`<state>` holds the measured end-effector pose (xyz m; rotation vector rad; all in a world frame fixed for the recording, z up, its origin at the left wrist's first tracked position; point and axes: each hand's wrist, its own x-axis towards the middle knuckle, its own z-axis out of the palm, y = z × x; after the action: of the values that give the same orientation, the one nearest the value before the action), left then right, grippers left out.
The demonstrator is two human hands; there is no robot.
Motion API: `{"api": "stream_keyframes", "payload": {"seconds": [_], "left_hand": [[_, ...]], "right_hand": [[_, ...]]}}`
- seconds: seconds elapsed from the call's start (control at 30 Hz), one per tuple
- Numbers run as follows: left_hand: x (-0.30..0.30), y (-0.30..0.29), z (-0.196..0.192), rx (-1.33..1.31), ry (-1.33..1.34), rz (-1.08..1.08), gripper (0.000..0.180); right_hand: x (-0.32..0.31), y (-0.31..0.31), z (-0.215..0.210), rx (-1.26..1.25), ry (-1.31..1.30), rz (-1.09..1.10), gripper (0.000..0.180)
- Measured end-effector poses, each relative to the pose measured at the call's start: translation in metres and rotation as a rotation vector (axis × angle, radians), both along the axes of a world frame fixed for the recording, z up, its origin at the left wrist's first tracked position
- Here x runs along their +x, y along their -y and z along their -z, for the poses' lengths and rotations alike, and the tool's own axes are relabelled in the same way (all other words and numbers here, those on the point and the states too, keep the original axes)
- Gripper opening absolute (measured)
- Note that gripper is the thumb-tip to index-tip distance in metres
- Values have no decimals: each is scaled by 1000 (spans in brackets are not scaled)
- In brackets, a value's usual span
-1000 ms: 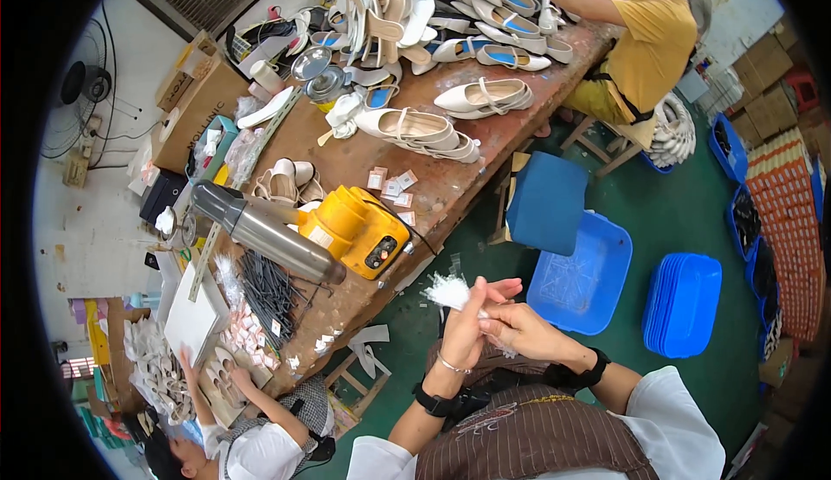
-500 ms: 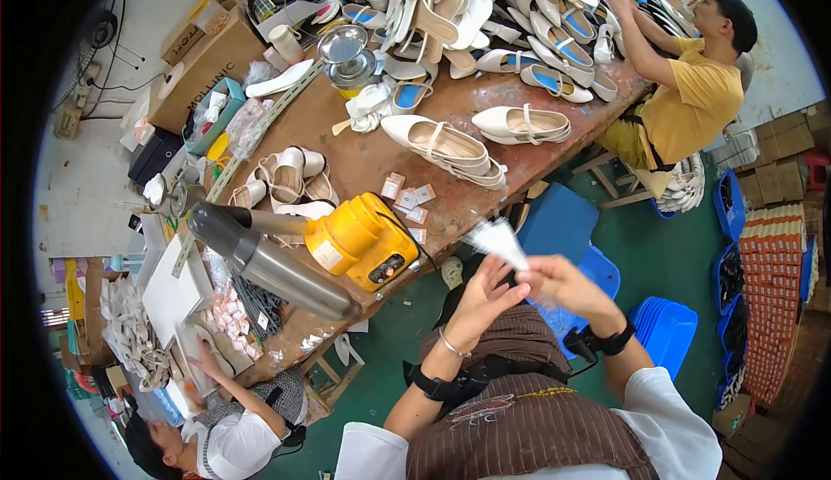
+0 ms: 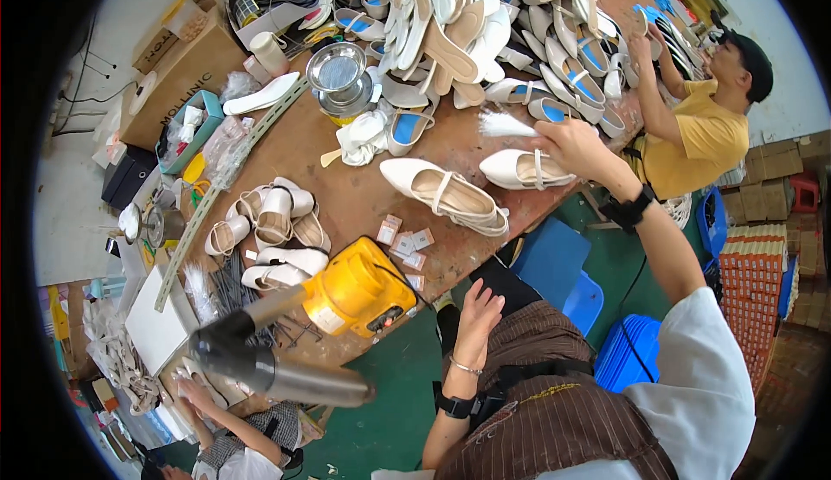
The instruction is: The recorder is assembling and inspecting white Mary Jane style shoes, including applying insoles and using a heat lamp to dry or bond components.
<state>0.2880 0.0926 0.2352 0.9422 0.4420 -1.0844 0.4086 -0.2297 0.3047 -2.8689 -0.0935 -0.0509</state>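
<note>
My right hand (image 3: 578, 144) is stretched out over the table's right edge, its fingers closed on a white-bristled brush (image 3: 506, 125). The bristles point left, above a single white strap shoe (image 3: 522, 169). A stack of white strap shoes (image 3: 437, 194) lies just left of it. My left hand (image 3: 476, 320) is raised in front of my apron, holding nothing, with the fingers extended and the palm turned inward. The yellow hot-air machine (image 3: 359, 285) with its grey metal tube stands on the table left of that hand.
Many shoes and insoles (image 3: 459, 30) heap at the table's far side. A metal bowl (image 3: 338, 69) stands near them. Small paper cards (image 3: 404, 242) and several white sandals (image 3: 277, 225) lie closer. One co-worker (image 3: 705, 125) works at far right, another (image 3: 234, 437) at lower left. Blue bins (image 3: 628, 354) stand below.
My hands have come apart. The right one has carried the brush forward and right over the table, while the left has dropped back slightly. The view has shifted a little.
</note>
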Motion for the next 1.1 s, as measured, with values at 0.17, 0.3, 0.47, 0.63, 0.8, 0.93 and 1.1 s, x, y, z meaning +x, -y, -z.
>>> {"api": "stream_keyframes", "payload": {"seconds": [0.17,0.3,0.47,0.63,0.8,0.93,1.1], "left_hand": [[20,26,58,124,-58,-123,72],[4,47,158,335,-25,24,53],[-51,61,283,456,120,379,42],[-94,68,342,719,201,671,42],[-130,76,423,680,307,949,43],[-157,80,472,533,330,947,45],[-152,73,494,588,284,1022,45]], "right_hand": [[75,50,104,-151,-198,-192,20],[105,80,176,-123,-363,-230,21],[108,97,219,175,-547,-163,27],[72,136,226,672,-491,206,36],[29,188,238,521,-471,314,36],[8,202,250,253,-540,0,71],[3,204,259,179,-656,9,99]]}}
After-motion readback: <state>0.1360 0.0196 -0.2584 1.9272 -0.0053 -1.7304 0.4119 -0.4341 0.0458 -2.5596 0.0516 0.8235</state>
